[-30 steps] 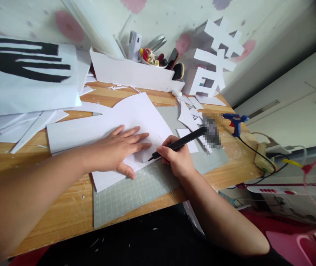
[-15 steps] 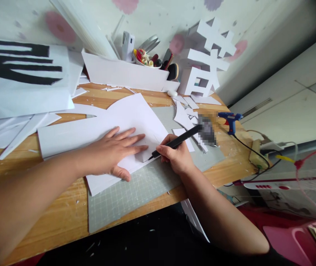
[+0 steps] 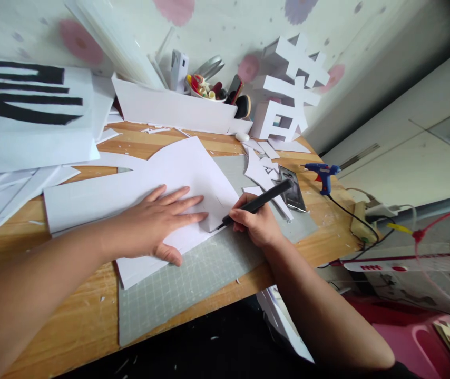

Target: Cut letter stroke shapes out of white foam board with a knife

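My left hand lies flat on a white foam board sheet, fingers spread, pressing it onto a grey-green cutting mat. To its right, my right hand grips a black craft knife like a pen. The knife's dark tip touches the sheet near its front edge, just past my left fingertips. Faint lines are marked on the sheet beside the tip. The sheet's left part reaches out under my left forearm.
White offcuts and a phone-like dark slab lie right of the sheet. Farther right is a blue glue gun with its cord. Behind stand a white built-up character and a cup of tools. A black-printed sheet lies left.
The knife tip and my right hand have shifted slightly right along the sheet's front edge. My left hand stays flat on the sheet. The whole view has tilted slightly.
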`<state>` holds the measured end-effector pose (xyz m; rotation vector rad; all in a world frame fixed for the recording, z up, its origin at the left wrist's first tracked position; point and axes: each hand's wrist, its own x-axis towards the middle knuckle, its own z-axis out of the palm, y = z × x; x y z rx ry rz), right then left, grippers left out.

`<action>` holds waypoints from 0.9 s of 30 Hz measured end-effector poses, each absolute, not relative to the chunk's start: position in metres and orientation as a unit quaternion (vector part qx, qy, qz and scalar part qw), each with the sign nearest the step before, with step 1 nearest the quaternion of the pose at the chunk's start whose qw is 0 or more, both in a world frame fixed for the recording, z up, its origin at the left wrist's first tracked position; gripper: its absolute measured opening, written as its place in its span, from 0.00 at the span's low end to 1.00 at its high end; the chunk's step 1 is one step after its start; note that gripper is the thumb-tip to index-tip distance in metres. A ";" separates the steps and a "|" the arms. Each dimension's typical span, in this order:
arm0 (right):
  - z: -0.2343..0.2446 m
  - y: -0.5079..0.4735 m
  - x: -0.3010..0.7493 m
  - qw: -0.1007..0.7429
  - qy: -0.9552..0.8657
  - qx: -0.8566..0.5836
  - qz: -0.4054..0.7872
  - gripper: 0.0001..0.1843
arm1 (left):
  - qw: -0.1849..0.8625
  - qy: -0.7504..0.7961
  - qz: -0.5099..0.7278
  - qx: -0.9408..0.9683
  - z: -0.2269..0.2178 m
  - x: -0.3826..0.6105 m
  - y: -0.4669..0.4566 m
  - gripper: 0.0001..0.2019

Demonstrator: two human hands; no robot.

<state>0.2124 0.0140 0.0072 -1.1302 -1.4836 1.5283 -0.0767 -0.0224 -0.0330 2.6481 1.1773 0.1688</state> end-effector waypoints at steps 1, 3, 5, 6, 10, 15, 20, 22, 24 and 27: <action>0.009 0.015 0.213 0.354 -0.576 -0.439 0.592 0.18 | 0.119 0.401 0.060 0.906 -0.033 -0.077 -0.022 0.54; 0.012 0.016 0.215 0.350 -0.578 -0.443 0.589 0.19 | 0.119 0.400 0.063 0.907 -0.034 -0.077 -0.023 0.54; 0.014 0.018 0.217 0.350 -0.580 -0.444 0.586 0.19 | 0.118 0.399 0.062 0.907 -0.034 -0.077 -0.024 0.54; 0.014 0.019 0.218 0.351 -0.582 -0.445 0.584 0.19 | 0.117 0.399 0.063 0.907 -0.033 -0.077 -0.024 0.54; 0.013 0.026 0.225 0.350 -0.587 -0.448 0.576 0.19 | 0.111 0.404 0.065 0.906 -0.032 -0.077 -0.026 0.53; 0.010 0.036 0.237 0.345 -0.594 -0.452 0.568 0.19 | 0.112 0.398 0.074 0.907 -0.033 -0.077 -0.028 0.55; 0.014 0.045 0.245 0.342 -0.600 -0.467 0.552 0.19 | 0.100 0.408 0.089 0.903 -0.031 -0.076 -0.032 0.54; 0.016 0.048 0.247 0.342 -0.601 -0.473 0.546 0.19 | 0.104 0.407 0.089 0.903 -0.028 -0.076 -0.034 0.54; 0.019 0.050 0.249 0.343 -0.601 -0.475 0.543 0.19 | 0.105 0.410 0.089 0.902 -0.026 -0.076 -0.035 0.53; 0.021 0.053 0.252 0.340 -0.602 -0.477 0.543 0.18 | 0.103 0.406 0.085 0.904 -0.023 -0.076 -0.036 0.52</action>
